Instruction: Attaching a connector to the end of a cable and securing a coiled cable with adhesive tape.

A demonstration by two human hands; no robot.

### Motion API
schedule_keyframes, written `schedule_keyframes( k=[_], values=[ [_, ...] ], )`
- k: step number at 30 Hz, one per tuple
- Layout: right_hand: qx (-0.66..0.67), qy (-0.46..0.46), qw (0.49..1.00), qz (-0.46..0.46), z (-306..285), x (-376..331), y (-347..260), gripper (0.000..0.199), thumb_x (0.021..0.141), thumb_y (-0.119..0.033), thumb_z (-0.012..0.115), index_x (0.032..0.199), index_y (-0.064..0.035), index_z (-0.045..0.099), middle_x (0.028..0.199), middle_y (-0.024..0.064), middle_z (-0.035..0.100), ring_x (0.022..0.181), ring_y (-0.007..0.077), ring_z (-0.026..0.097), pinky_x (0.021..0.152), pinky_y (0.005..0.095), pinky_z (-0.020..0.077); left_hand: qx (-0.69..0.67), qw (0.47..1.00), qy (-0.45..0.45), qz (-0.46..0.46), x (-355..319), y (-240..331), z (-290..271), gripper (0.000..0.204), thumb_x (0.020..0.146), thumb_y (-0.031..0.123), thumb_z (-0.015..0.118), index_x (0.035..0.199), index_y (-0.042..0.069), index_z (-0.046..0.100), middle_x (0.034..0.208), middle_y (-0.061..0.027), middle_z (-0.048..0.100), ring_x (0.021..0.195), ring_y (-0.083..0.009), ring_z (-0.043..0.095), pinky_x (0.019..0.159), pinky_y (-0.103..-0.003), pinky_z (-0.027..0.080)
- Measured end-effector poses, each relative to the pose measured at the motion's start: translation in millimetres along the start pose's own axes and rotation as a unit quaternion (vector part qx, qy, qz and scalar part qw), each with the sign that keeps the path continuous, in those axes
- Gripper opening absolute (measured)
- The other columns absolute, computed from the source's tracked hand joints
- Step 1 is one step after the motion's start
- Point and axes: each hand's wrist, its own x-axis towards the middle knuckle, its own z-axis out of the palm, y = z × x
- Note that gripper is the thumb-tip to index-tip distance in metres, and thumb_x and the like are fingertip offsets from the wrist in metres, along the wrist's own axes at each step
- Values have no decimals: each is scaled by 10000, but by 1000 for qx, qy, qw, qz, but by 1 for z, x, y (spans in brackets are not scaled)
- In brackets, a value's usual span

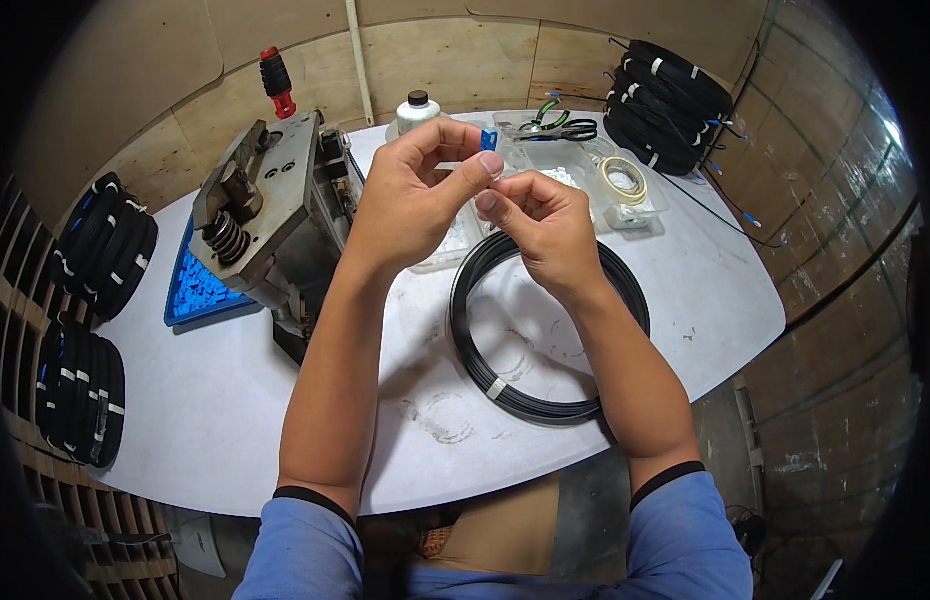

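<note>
Both hands are raised over the middle of the white table, their fingertips almost meeting. My left hand is closed in a pinch, with a small blue plastic connector sticking out above the thumb. Close against it, my right hand pinches between thumb and forefinger. Whatever sits in that pinch is too small and too covered to name. Below my right hand and forearm lies a coil of black cable, bound with a white band at its front.
A metal hand press with a red and black handle stands left, beside a blue tray of blue connectors. Behind my hands are a white bottle, clear plastic bins, green-handled pliers and tape. Black cable coils hang around.
</note>
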Motion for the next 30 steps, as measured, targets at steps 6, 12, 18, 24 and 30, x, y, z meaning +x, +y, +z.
schedule_keyframes(
  k=[6, 12, 18, 24, 30],
  values=[
    [-14, -6, 1000, -10, -1, 0, 0, 195, 902, -195, 780, 928, -9, 730, 816, 42, 726, 744, 72, 625, 698, 245, 505, -21, 1000, 15, -2, 0, 0, 3, 236, 901, 155, 759, 1026, -20, 663, 928, -52, 680, 856, -104, 628, 804, -283, 542],
    [-20, -12, 1000, -10, -1, 0, 0, 192, 905, -190, 776, 922, -4, 731, 806, 43, 726, 753, 76, 629, 704, 249, 508, -5, 1000, 10, -14, 1, -2, 0, 242, 902, 158, 759, 1044, -17, 671, 937, -57, 689, 859, -110, 631, 795, -277, 535],
    [-37, -18, 999, -28, -1, 0, 1, 193, 922, -194, 754, 939, -3, 724, 811, 40, 723, 753, 75, 630, 711, 245, 506, -7, 999, 28, -18, 0, 2, 3, 266, 913, 183, 746, 1072, -18, 675, 934, -57, 690, 858, -109, 627, 780, -275, 527],
    [-18, -31, 999, -24, 1, -1, -2, 183, 947, -185, 722, 955, -2, 711, 820, 37, 714, 771, 79, 635, 726, 243, 506, -10, 999, 6, -48, 0, 1, 1, 297, 933, 244, 724, 1095, -2, 684, 886, -40, 687, 817, -82, 591, 719, -241, 483],
    [-18, -38, 999, -13, 1, -1, -4, 177, 945, -175, 721, 940, 1, 706, 822, 40, 715, 772, 86, 640, 738, 246, 511, -5, 997, 39, -66, -1, 2, 2, 250, 935, 222, 716, 1061, 8, 687, 864, -31, 678, 780, -73, 573, 695, -236, 471]
  ],
)
